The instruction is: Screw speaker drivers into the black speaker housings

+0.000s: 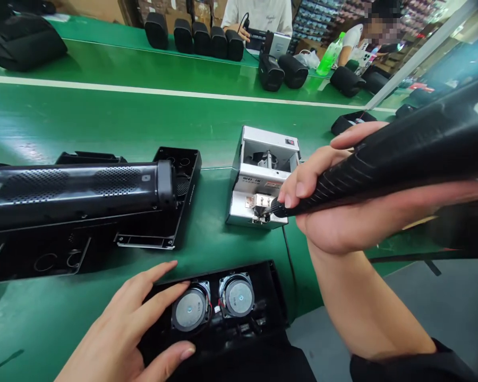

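Head view: on the green workbench (151,122), a screw feeder (258,180) sits near the right hand (342,212), gripping an electric screwdriver (382,164) — its tip at the feeder — while the left hand (131,323), spread wide, rests on a black speaker housing (271,286) holding two round speakers (191,310).

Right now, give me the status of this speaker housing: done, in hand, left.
Done: two round speaker drivers sit in the open speaker housing, with wires attached.
In hand: the right hand grips an electric screwdriver, its tip at a screw feeder; the left hand rests on the housing.
Left: the housing lies open, and the grilled speaker body sits apart, seemingly unjoined.
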`<control>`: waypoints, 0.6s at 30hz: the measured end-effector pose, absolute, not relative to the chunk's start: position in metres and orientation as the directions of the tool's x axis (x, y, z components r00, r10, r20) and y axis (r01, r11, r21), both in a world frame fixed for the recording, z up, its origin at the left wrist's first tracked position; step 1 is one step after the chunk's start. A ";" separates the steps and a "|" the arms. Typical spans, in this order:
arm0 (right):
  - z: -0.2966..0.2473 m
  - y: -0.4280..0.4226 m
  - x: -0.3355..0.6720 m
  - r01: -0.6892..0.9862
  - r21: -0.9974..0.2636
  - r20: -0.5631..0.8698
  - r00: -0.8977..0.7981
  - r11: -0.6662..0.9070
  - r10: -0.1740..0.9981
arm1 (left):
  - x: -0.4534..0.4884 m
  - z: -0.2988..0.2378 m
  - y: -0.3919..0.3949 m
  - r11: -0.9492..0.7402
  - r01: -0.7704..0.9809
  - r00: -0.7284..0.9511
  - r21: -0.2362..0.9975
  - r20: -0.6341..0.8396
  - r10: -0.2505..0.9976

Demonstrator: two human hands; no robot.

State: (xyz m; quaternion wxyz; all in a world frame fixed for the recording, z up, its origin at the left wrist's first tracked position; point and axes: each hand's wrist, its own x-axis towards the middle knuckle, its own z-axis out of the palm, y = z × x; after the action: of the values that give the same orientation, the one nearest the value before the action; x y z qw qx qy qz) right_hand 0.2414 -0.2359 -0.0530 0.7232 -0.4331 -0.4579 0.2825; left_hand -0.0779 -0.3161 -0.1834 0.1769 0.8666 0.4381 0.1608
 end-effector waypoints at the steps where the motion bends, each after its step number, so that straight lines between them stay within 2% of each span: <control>1: -0.054 -0.235 0.241 -0.017 -0.886 0.416 0.416 0.464 0.808 | -0.077 -0.182 -0.316 -0.544 0.708 0.556 0.451 0.121 0.823; 4: -0.062 -0.231 0.241 -0.005 -0.867 0.453 0.410 0.498 0.792 | -0.074 -0.180 -0.316 -0.518 0.715 0.541 0.469 0.099 0.835; 9: -0.077 -0.221 0.245 0.017 -0.751 0.624 0.346 0.660 0.701 | -0.072 -0.174 -0.315 -0.509 0.712 0.536 0.484 0.095 0.839; 11: -0.080 -0.218 0.245 0.023 -0.743 0.636 0.334 0.669 0.695 | -0.073 -0.172 -0.315 -0.531 0.697 0.554 0.482 0.107 0.825; 15: -0.083 -0.212 0.241 0.023 -0.763 0.611 0.354 0.646 0.708 | -0.076 -0.167 -0.319 -0.551 0.684 0.592 0.478 0.078 0.802; 18: -0.088 -0.217 0.242 -0.051 -0.847 0.492 0.304 0.529 0.816 | -0.077 -0.165 -0.324 -0.543 0.695 0.601 0.472 0.034 0.799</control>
State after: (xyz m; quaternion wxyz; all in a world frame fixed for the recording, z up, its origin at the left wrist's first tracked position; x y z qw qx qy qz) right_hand 0.2417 -0.2173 -0.0884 0.7134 -0.3781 -0.5057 0.3040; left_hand -0.0769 -0.3235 -0.1651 0.2105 0.8695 0.4293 0.1236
